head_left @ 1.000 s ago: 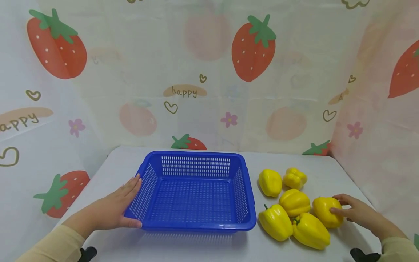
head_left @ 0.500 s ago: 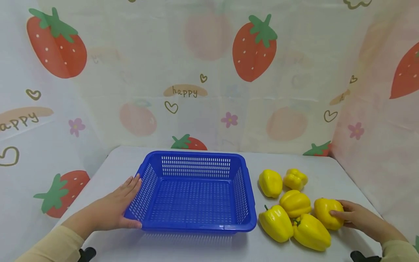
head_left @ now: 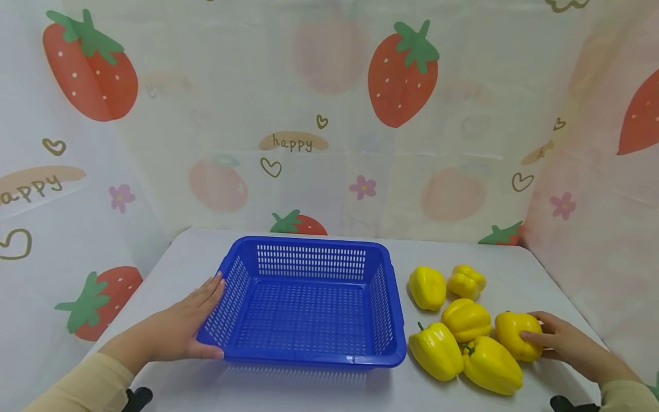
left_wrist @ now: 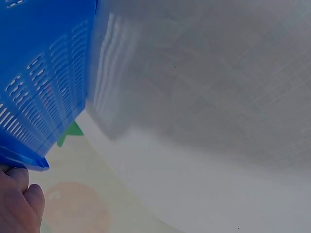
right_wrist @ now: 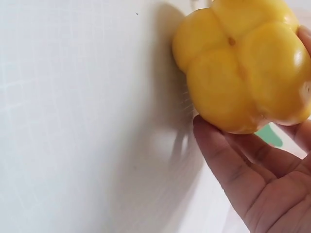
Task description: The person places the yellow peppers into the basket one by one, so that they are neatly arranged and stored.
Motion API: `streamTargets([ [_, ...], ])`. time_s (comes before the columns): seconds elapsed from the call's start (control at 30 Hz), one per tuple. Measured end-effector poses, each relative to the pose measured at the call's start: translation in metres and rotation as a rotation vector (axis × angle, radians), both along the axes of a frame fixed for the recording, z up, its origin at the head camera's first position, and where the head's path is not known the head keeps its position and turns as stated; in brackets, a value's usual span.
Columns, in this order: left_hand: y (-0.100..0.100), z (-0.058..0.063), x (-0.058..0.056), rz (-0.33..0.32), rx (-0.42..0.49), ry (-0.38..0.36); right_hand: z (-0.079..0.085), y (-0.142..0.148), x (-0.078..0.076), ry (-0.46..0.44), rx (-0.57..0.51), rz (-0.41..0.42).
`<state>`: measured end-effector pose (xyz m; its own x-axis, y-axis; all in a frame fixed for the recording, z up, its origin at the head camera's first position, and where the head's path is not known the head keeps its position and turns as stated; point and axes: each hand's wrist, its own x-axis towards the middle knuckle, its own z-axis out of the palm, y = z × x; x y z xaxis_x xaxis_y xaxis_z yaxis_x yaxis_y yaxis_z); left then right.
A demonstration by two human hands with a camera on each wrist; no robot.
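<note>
A blue plastic basket point(head_left: 314, 360) with slotted walls stands on the white table, nothing inside it. My left hand point(head_left: 175, 332) rests along its left rim, fingers straight, thumb at the front corner. In the left wrist view, fingertips point(left_wrist: 30, 196) touch the rim of the basket point(left_wrist: 53, 73). On the far right, my right hand point(head_left: 571, 343) grips a yellow bell pepper point(head_left: 515, 336) between thumb and fingers. The right wrist view shows that pepper point(right_wrist: 228, 77) from its lobed end, with the fingers of the hand point(right_wrist: 267, 184) around its side.
Several other yellow bell peppers lie in a loose group between basket and right hand: one at the back left point(head_left: 427, 288), a small one point(head_left: 466, 281), a middle one point(head_left: 465, 320) and two in front, including one with a green stem point(head_left: 436, 352). Strawberry-printed cloth point(head_left: 309, 86) surrounds the table point(head_left: 288, 392).
My right hand has closed further round the pepper at the far right, which has shifted slightly. The left hand and basket stay as they were; the view has tilted a little.
</note>
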<state>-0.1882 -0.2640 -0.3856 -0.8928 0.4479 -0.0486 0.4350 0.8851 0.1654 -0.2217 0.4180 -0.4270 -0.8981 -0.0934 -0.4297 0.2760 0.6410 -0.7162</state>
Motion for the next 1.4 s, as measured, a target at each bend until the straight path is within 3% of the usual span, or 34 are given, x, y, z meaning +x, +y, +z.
streamTargets([
  [0.43,-0.001,-0.003,0.0,0.001,-0.002,0.024,0.0,0.0,0.001,0.005,0.028,-0.011],
  [0.83,-0.001,-0.003,0.0,0.012,-0.011,0.016,0.002,0.007,-0.001,0.064,0.066,-0.024],
  [1.03,0.0,-0.001,0.001,0.02,-0.019,-0.004,0.017,0.004,0.0,0.146,0.08,0.014],
  [1.4,0.001,-0.001,0.001,0.02,-0.012,0.023,0.053,-0.019,-0.008,0.312,0.076,0.095],
])
